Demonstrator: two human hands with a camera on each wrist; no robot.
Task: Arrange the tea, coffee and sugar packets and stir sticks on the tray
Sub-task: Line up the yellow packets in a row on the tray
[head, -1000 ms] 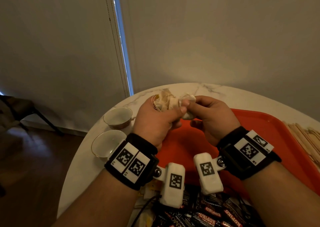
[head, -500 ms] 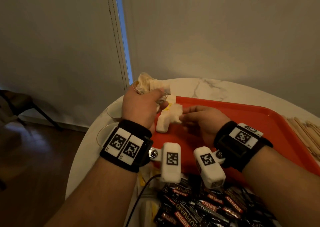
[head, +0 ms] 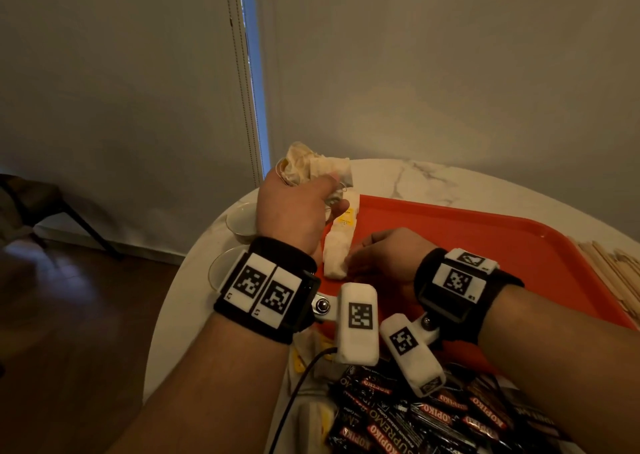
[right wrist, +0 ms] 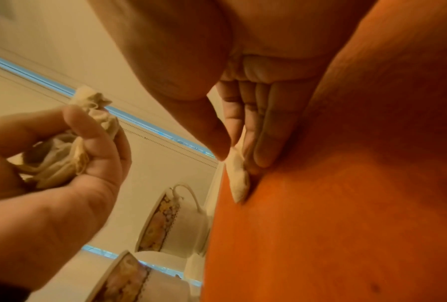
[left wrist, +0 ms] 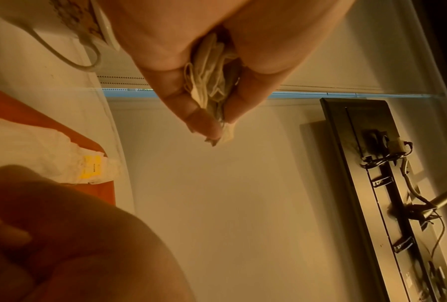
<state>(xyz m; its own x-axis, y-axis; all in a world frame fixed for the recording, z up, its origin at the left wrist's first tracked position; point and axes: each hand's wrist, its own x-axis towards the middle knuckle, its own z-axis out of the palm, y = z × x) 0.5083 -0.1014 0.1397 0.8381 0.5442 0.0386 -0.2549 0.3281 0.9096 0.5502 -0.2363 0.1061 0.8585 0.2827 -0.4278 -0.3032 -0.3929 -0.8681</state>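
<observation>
My left hand (head: 298, 211) hangs over the left end of the orange tray (head: 485, 245) and grips a crumpled bunch of tea bags (head: 311, 169). The left wrist view shows that bunch (left wrist: 211, 90) squeezed between thumb and fingers. A row of white tea bags (head: 337, 242) with a yellow tag (left wrist: 91, 165) lies along the tray's left edge. My right hand (head: 360, 259) is low on the tray at the near end of that row. Its thumb and fingertips pinch the end of a tea bag (right wrist: 239, 177) lying on the tray.
Two floral cups (head: 242, 223) (head: 221, 270) stand on the marble table left of the tray. Wooden stir sticks (head: 616, 270) lie off the tray's right edge. A heap of dark Kopiko coffee packets (head: 415, 415) and some yellow-marked packets (head: 311, 349) sits near me.
My right hand drew a tea bag from the bunch and lowered it onto the tray's left end. My left hand moved up and left with the remaining bunch.
</observation>
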